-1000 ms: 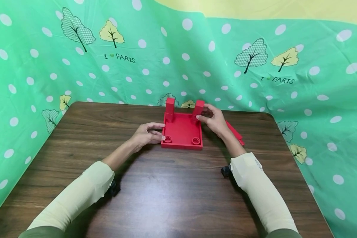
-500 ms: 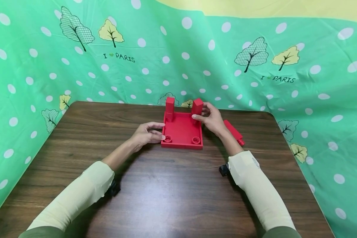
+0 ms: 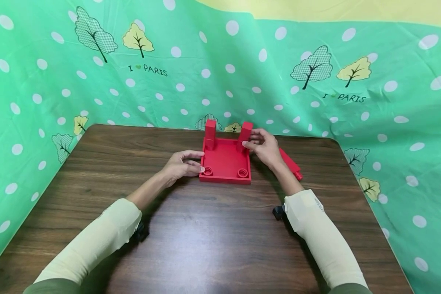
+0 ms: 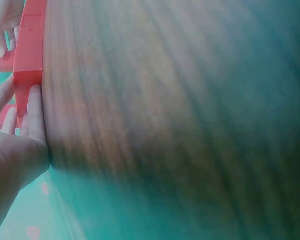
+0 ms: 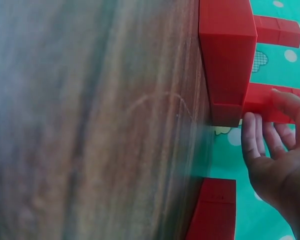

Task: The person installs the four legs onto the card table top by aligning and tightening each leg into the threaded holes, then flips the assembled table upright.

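A red square tabletop piece (image 3: 226,161) with a raised rim lies underside up, like an upturned small table. My left hand (image 3: 180,166) grips its left side, thumb at the near corner. Two square red legs stand at its far corners: the left leg (image 3: 210,132) is upright, and the right leg (image 3: 246,130) leans slightly outward. Around that right leg, my right hand (image 3: 266,151) curls thumb and fingers, pinching it low down; the right wrist view shows the thumb on the leg (image 5: 260,102). Round threaded sockets (image 3: 242,173) show at both near corners.
Another red leg (image 3: 289,162) with a threaded end lies on the brown wooden table (image 3: 191,237), right of the tabletop piece and partly behind my right wrist. A green dotted cloth (image 3: 228,90) hangs behind the table's far edge.
The right leg turned, showing a corner half a second ago, and now shows a flat face again. My right hand shifted slightly left, then back right. The left hand stays put.
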`<act>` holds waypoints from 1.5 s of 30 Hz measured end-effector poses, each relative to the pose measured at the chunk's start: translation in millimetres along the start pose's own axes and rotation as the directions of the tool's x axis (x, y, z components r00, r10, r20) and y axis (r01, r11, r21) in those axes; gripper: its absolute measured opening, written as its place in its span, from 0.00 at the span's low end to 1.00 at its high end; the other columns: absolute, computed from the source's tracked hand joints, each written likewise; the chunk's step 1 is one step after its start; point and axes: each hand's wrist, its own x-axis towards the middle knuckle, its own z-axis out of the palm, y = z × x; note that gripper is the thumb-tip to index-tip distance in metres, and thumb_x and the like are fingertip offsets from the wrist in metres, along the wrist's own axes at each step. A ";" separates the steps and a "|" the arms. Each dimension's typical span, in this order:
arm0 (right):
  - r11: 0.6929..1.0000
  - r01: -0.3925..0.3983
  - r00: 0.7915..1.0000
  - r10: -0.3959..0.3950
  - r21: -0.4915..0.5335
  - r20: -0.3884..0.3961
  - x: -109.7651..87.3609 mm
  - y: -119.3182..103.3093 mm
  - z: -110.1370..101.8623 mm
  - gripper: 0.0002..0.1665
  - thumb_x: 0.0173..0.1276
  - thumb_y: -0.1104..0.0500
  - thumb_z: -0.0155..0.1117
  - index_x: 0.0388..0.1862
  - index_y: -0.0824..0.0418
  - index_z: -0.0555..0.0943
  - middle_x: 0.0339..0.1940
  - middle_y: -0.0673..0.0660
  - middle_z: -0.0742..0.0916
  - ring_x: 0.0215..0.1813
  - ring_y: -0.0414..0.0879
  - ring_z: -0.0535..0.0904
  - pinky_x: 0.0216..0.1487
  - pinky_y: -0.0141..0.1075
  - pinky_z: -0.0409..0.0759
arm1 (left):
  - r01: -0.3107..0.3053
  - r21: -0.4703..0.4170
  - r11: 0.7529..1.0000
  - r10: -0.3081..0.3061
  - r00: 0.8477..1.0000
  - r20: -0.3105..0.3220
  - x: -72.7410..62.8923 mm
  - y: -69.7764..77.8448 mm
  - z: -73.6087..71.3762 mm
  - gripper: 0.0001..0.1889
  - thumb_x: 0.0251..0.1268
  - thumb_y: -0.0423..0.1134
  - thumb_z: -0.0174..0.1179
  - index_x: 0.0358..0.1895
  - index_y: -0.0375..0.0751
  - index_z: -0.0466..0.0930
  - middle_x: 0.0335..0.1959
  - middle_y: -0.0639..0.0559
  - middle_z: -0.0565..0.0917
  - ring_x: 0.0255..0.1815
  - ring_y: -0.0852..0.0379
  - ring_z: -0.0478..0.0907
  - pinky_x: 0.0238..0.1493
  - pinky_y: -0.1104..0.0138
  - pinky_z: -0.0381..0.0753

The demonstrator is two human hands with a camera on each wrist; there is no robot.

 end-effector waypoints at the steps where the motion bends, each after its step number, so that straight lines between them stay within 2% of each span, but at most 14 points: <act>1: 1.000 -0.001 1.000 0.001 -0.012 -0.007 -0.3 -0.4 0.3 0.33 0.74 0.59 0.80 0.73 0.68 0.80 0.67 0.69 0.88 0.59 0.54 0.87 0.47 0.32 0.93 | 0.001 0.000 1.000 -0.001 1.000 0.000 0.0 0.2 -0.1 0.36 0.66 0.20 0.76 0.78 0.37 0.81 0.60 0.33 0.90 0.46 0.60 0.91 0.49 0.65 0.96; 5: 0.996 -0.007 1.000 0.005 -0.090 -0.022 -0.6 -1.5 1.4 0.35 0.72 0.54 0.84 0.71 0.66 0.80 0.63 0.66 0.89 0.58 0.56 0.87 0.46 0.27 0.88 | 0.002 0.002 1.000 -0.002 1.000 0.003 0.4 0.6 -0.3 0.36 0.66 0.21 0.76 0.78 0.37 0.81 0.60 0.33 0.90 0.46 0.60 0.91 0.50 0.65 0.96; 10: 0.982 0.021 1.000 -0.021 -0.187 0.002 1.2 -2.6 2.5 0.34 0.73 0.49 0.83 0.71 0.59 0.81 0.57 0.64 0.86 0.54 0.54 0.83 0.47 0.32 0.84 | 0.001 0.000 1.000 -0.001 1.000 0.003 1.0 0.3 -0.6 0.36 0.66 0.20 0.76 0.78 0.37 0.81 0.58 0.35 0.91 0.46 0.60 0.91 0.50 0.65 0.96; 16: 0.978 0.021 1.000 -0.023 -0.208 -0.007 5.1 -1.0 6.9 0.31 0.73 0.48 0.84 0.67 0.59 0.82 0.52 0.63 0.86 0.51 0.53 0.81 0.46 0.36 0.84 | 0.008 0.003 1.000 -0.008 1.000 -0.005 0.3 0.2 -1.2 0.36 0.65 0.20 0.76 0.77 0.37 0.81 0.57 0.36 0.91 0.46 0.60 0.91 0.49 0.65 0.96; 24: 0.974 -0.029 0.997 0.013 -0.226 -0.071 7.8 -4.8 14.9 0.33 0.69 0.43 0.86 0.54 0.60 0.77 0.55 0.62 0.88 0.57 0.56 0.85 0.55 0.42 0.85 | 0.003 0.003 1.000 -0.003 1.000 -0.007 0.2 -0.2 -1.5 0.36 0.65 0.20 0.76 0.77 0.37 0.81 0.59 0.35 0.91 0.46 0.60 0.91 0.49 0.65 0.96; 29: 0.959 -0.040 0.995 0.013 -0.281 -0.100 8.8 -7.5 19.3 0.34 0.68 0.41 0.86 0.49 0.58 0.73 0.50 0.61 0.88 0.53 0.56 0.86 0.50 0.45 0.84 | 0.002 0.008 1.000 -0.001 1.000 -0.007 0.8 -0.6 -1.7 0.36 0.65 0.21 0.76 0.77 0.38 0.82 0.57 0.36 0.91 0.46 0.59 0.91 0.49 0.65 0.96; 34: 0.955 -0.011 0.997 -0.012 -0.298 -0.075 7.2 -6.3 20.0 0.39 0.65 0.38 0.88 0.57 0.58 0.75 0.45 0.59 0.87 0.45 0.53 0.83 0.46 0.43 0.81 | -0.002 0.012 1.000 0.002 1.000 -0.004 1.2 -0.6 -1.7 0.36 0.65 0.21 0.77 0.77 0.38 0.82 0.56 0.36 0.92 0.46 0.59 0.91 0.50 0.64 0.96; 38: 0.959 0.040 0.999 -0.044 -0.280 -0.009 5.2 -3.2 15.7 0.39 0.69 0.43 0.86 0.68 0.58 0.76 0.43 0.59 0.83 0.42 0.53 0.79 0.44 0.43 0.79 | -0.002 0.014 1.000 0.002 1.000 -0.004 1.7 -1.2 -1.4 0.36 0.65 0.21 0.77 0.77 0.38 0.82 0.55 0.37 0.92 0.47 0.59 0.91 0.50 0.64 0.97; 42: 0.963 0.060 0.998 -0.050 -0.262 0.043 3.3 -3.6 8.9 0.33 0.73 0.48 0.82 0.67 0.60 0.78 0.47 0.61 0.84 0.45 0.52 0.79 0.46 0.41 0.80 | -0.003 0.015 1.000 0.003 1.000 -0.004 1.9 -1.1 -1.2 0.36 0.65 0.21 0.76 0.77 0.37 0.81 0.56 0.37 0.92 0.47 0.59 0.91 0.50 0.64 0.96; 45: 0.962 0.046 0.999 -0.037 -0.270 0.040 2.1 -5.4 5.3 0.29 0.75 0.47 0.80 0.64 0.61 0.81 0.49 0.62 0.85 0.47 0.52 0.80 0.46 0.39 0.80 | -0.001 0.014 1.000 0.001 1.000 -0.004 2.0 -0.9 -1.7 0.36 0.65 0.21 0.77 0.77 0.38 0.81 0.58 0.35 0.91 0.47 0.59 0.91 0.50 0.64 0.96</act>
